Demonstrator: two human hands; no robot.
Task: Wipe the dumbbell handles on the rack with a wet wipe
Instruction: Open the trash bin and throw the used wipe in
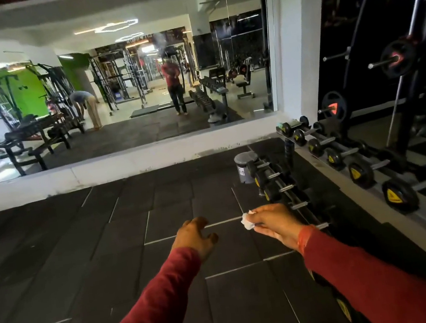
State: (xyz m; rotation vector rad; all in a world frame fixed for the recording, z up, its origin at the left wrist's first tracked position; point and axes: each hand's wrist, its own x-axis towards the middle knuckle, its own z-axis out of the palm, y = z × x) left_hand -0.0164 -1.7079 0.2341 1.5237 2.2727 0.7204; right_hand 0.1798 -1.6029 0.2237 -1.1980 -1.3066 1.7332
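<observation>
A grey two-tier dumbbell rack (325, 170) runs along the right side, carrying several black dumbbells (399, 194) with yellow marks and chrome handles. My right hand (278, 223) pinches a crumpled white wet wipe (247, 220) and hovers just left of the lower tier's handles (298, 205), not touching them. My left hand (196, 236) floats over the floor to the left with fingers loosely curled, holding nothing. Both arms wear red sleeves.
A small grey bin (245, 167) stands at the far end of the rack's lower tier. A large wall mirror (114, 93) above a white ledge reflects the gym and people. A plate-loaded machine (400, 58) rises behind the rack. Black rubber floor tiles (81, 248) spread left.
</observation>
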